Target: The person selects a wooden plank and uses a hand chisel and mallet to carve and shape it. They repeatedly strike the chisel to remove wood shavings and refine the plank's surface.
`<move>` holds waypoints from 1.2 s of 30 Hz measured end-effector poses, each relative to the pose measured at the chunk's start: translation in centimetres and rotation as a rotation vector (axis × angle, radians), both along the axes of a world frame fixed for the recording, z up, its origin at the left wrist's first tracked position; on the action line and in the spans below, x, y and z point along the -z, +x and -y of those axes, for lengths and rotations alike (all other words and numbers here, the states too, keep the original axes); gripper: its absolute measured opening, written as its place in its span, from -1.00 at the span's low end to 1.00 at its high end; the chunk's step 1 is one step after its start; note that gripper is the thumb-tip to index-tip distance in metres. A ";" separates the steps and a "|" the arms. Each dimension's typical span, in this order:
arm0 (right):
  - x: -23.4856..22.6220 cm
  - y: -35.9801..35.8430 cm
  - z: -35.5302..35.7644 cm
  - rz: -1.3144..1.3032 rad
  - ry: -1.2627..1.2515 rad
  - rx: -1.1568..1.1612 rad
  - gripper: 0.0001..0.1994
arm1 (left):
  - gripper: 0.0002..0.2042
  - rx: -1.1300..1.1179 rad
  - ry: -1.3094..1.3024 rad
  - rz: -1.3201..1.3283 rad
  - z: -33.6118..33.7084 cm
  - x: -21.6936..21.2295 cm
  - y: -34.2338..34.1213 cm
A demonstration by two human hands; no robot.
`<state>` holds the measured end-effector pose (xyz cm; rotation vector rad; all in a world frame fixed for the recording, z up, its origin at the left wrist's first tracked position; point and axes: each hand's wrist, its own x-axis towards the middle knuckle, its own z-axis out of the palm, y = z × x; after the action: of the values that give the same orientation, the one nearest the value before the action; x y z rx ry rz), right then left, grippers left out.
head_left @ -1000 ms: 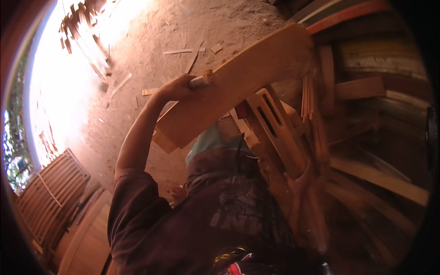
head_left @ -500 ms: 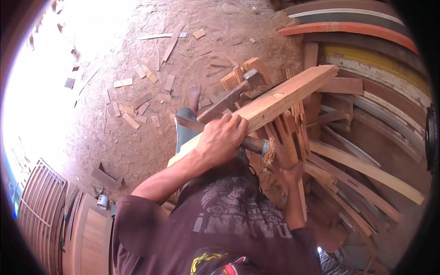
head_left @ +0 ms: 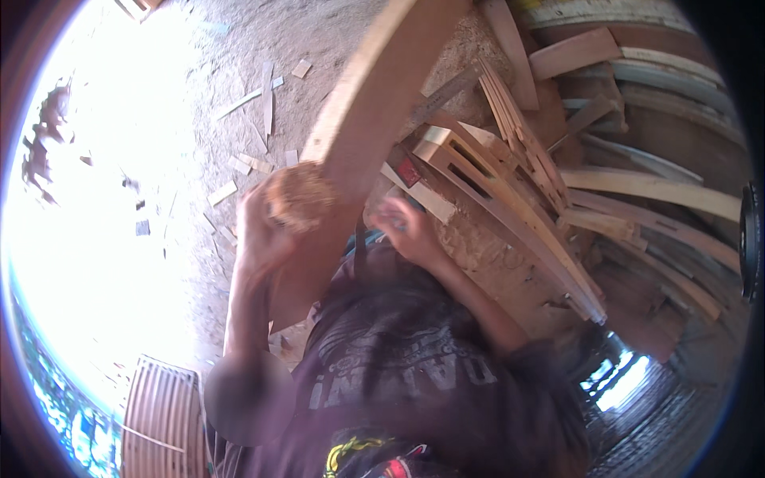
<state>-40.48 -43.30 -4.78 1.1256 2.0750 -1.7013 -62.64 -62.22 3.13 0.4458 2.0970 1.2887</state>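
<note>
My left hand [head_left: 259,235] is closed round a chisel, whose frayed, brown, fibrous handle end [head_left: 301,196] faces up. The hand and handle lie against a long wooden plank [head_left: 351,151], which stands tilted in front of me from lower left to upper right. The chisel's blade is hidden. My right hand [head_left: 408,231], smeared by motion, is just right of the plank, with loosely bent fingers and nothing visible in them. Beyond it lies a wooden piece with slots cut in it [head_left: 470,169].
Thin wooden strips [head_left: 518,127] and stacked boards [head_left: 653,183] crowd the right side. Small offcuts [head_left: 223,191] litter the dirt floor [head_left: 207,103] at left. A slatted wooden panel [head_left: 162,418] is at lower left.
The plank has swung steeper, its far end now at the top. My left hand has moved left with the chisel turned handle end up. My right hand has come from the strips toward the plank.
</note>
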 end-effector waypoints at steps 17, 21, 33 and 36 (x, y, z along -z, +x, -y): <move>-0.3 -10.5 3.8 -0.227 -1.091 0.521 -0.61 | -0.49 -0.511 -0.012 -0.016 8.7 -6.4 0.8; -2.4 -8.1 2.7 -0.249 -1.007 0.295 -0.57 | -0.51 -0.473 -0.018 -0.013 8.3 -5.1 0.9; -10.7 5.4 -7.2 -0.359 -0.324 0.464 -0.72 | -0.51 -0.138 0.033 0.356 -4.9 4.4 0.0; -11.5 8.4 -7.3 -0.387 -0.212 0.587 -0.72 | -0.52 -0.095 0.101 0.398 -7.1 8.3 -0.9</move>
<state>-32.10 -35.97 6.74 1.5355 1.7879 -2.5170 -63.56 -55.15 -5.17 0.1175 1.7425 1.4113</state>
